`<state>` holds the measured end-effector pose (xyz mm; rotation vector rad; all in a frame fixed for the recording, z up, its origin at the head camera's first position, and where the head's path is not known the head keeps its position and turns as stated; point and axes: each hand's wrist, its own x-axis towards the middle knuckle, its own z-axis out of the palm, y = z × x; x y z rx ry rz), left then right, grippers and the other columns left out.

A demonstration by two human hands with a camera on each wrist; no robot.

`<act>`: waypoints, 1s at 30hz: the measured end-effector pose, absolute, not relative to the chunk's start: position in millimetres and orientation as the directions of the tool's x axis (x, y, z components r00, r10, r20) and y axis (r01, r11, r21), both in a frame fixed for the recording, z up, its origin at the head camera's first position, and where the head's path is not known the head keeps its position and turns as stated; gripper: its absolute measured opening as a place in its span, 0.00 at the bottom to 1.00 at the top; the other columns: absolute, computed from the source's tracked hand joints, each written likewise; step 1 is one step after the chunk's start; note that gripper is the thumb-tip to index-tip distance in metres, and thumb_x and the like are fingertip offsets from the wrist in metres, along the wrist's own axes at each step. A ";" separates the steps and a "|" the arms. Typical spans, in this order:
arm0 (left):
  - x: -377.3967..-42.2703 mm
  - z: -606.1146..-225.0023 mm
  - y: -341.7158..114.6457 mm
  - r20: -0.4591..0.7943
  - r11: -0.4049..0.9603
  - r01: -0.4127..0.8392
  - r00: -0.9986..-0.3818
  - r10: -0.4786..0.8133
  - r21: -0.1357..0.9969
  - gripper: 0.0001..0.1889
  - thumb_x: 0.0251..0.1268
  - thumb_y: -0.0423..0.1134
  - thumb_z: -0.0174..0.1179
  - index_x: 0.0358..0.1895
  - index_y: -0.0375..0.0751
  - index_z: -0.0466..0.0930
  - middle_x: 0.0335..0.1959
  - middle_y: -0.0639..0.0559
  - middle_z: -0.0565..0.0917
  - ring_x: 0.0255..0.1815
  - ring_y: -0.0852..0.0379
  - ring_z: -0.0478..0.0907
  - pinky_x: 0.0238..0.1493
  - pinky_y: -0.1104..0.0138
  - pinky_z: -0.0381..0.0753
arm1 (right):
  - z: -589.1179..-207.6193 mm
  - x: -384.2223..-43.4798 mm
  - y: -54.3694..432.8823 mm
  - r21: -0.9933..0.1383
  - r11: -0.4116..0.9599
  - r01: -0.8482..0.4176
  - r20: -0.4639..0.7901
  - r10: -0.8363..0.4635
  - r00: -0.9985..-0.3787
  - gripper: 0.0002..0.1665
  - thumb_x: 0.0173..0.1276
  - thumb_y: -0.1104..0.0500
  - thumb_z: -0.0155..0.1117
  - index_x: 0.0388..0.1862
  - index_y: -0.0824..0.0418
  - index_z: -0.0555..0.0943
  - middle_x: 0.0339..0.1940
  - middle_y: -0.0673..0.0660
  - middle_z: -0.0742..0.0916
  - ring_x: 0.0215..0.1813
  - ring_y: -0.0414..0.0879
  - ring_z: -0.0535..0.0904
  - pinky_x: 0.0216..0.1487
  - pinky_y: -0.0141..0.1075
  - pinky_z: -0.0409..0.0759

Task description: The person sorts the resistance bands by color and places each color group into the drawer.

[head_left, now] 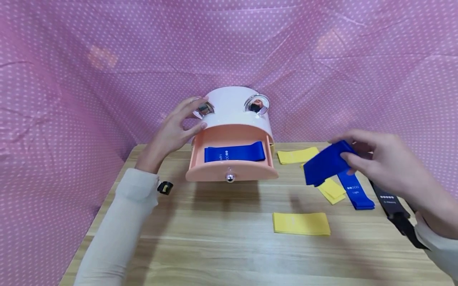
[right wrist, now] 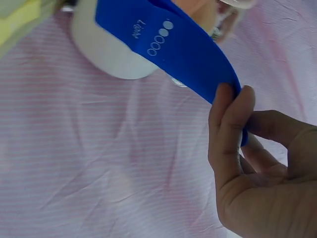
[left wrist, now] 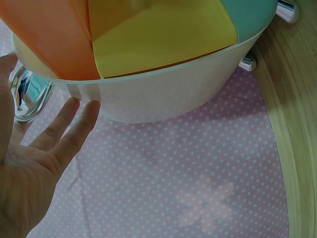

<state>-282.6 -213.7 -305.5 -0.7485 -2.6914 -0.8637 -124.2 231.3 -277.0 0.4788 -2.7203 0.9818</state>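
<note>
My right hand (head_left: 388, 159) pinches a blue resistance band (head_left: 323, 165) between thumb and fingers, above the table at the right. In the right wrist view, the held band (right wrist: 173, 47) reads "Light" with a row of circles. My left hand (head_left: 175, 125) touches the left side of a white drawer box (head_left: 234, 105), beside its chrome trim; in the left wrist view its straight fingers (left wrist: 69, 129) rest against the box's wall. The box's peach drawer (head_left: 234, 172) is pulled out, and another blue band (head_left: 236, 153) lies inside it.
Yellow bands lie on the wooden table (head_left: 214, 242): one at the front (head_left: 301, 223), one near the box (head_left: 297, 155), more (head_left: 332, 190) below the held band. A blue band (head_left: 358, 194) and a black band (head_left: 386, 198) lie farther right. Pink dotted cloth (head_left: 229, 39) surrounds the table.
</note>
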 end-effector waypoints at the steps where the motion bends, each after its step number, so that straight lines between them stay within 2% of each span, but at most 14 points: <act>1: -282.7 -305.5 -213.6 0.349 0.699 0.530 -0.847 0.402 0.480 0.36 0.74 0.49 0.67 0.81 0.72 0.62 0.82 0.56 0.63 0.75 0.43 0.72 0.77 0.36 0.69 | -272.1 -125.3 228.7 -0.597 0.718 -0.357 0.294 -0.218 -0.930 0.19 0.70 0.75 0.64 0.59 0.67 0.84 0.46 0.74 0.89 0.26 0.30 0.83 0.20 0.25 0.79; 5: -283.1 -305.1 -213.3 0.342 0.703 0.526 -0.849 0.403 0.478 0.36 0.74 0.50 0.66 0.81 0.73 0.62 0.83 0.55 0.62 0.78 0.42 0.67 0.78 0.34 0.65 | -253.5 -129.7 215.3 -0.658 0.675 -0.334 0.289 -0.183 -0.939 0.19 0.73 0.71 0.65 0.61 0.63 0.84 0.47 0.73 0.90 0.28 0.33 0.86 0.16 0.28 0.74; 11: -282.9 -304.5 -213.7 0.351 0.694 0.536 -0.843 0.409 0.480 0.36 0.74 0.49 0.66 0.81 0.72 0.62 0.83 0.55 0.63 0.75 0.42 0.71 0.78 0.35 0.67 | -226.6 -139.5 185.7 -0.720 0.633 -0.283 0.263 -0.128 -0.956 0.17 0.76 0.62 0.66 0.61 0.53 0.85 0.39 0.55 0.94 0.30 0.43 0.89 0.14 0.34 0.69; 14: -282.4 -304.4 -213.7 0.360 0.682 0.546 -0.837 0.413 0.487 0.36 0.74 0.47 0.67 0.80 0.71 0.63 0.82 0.55 0.63 0.73 0.41 0.74 0.76 0.37 0.70 | -217.6 -145.7 169.9 -0.788 0.531 -0.311 0.276 -0.147 -0.950 0.16 0.75 0.64 0.66 0.60 0.56 0.85 0.38 0.52 0.93 0.33 0.46 0.91 0.18 0.33 0.77; 16: -282.5 -304.7 -214.0 0.363 0.677 0.549 -0.834 0.415 0.490 0.36 0.73 0.47 0.67 0.80 0.71 0.64 0.82 0.55 0.63 0.72 0.41 0.75 0.73 0.37 0.74 | -214.3 -149.8 158.1 -0.827 0.451 -0.336 0.293 -0.166 -0.942 0.16 0.75 0.66 0.65 0.59 0.59 0.86 0.41 0.53 0.93 0.35 0.46 0.91 0.27 0.32 0.86; 18: -283.3 -305.5 -214.4 0.365 0.671 0.552 -0.833 0.416 0.494 0.36 0.73 0.46 0.67 0.80 0.70 0.64 0.82 0.55 0.63 0.72 0.41 0.75 0.71 0.38 0.76 | -212.7 -153.6 146.1 -0.846 0.396 -0.357 0.308 -0.183 -0.934 0.16 0.75 0.68 0.64 0.58 0.61 0.86 0.45 0.56 0.92 0.38 0.47 0.91 0.38 0.35 0.92; 22: -283.9 -306.2 -214.7 0.367 0.670 0.553 -0.832 0.417 0.494 0.36 0.74 0.46 0.67 0.81 0.69 0.64 0.82 0.55 0.63 0.72 0.41 0.74 0.74 0.37 0.73 | -211.8 -161.7 123.3 -0.864 0.331 -0.379 0.315 -0.232 -0.920 0.16 0.75 0.69 0.61 0.59 0.63 0.85 0.52 0.62 0.90 0.41 0.48 0.91 0.40 0.39 0.93; 26: -284.1 -306.5 -214.5 0.369 0.673 0.555 -0.831 0.417 0.489 0.36 0.73 0.47 0.67 0.81 0.69 0.64 0.82 0.55 0.63 0.73 0.41 0.74 0.76 0.36 0.70 | -214.6 -171.1 100.6 -0.896 0.273 -0.350 0.278 -0.271 -0.922 0.17 0.75 0.71 0.59 0.59 0.64 0.84 0.53 0.66 0.88 0.46 0.54 0.91 0.40 0.43 0.93; 30: -282.6 -305.6 -214.0 0.360 0.671 0.550 -0.834 0.417 0.497 0.36 0.74 0.48 0.67 0.80 0.73 0.63 0.83 0.56 0.62 0.72 0.43 0.75 0.71 0.39 0.77 | -218.7 -179.8 78.0 -0.903 0.273 -0.330 0.239 -0.319 -0.917 0.18 0.76 0.71 0.59 0.61 0.63 0.83 0.52 0.66 0.87 0.48 0.57 0.90 0.41 0.42 0.94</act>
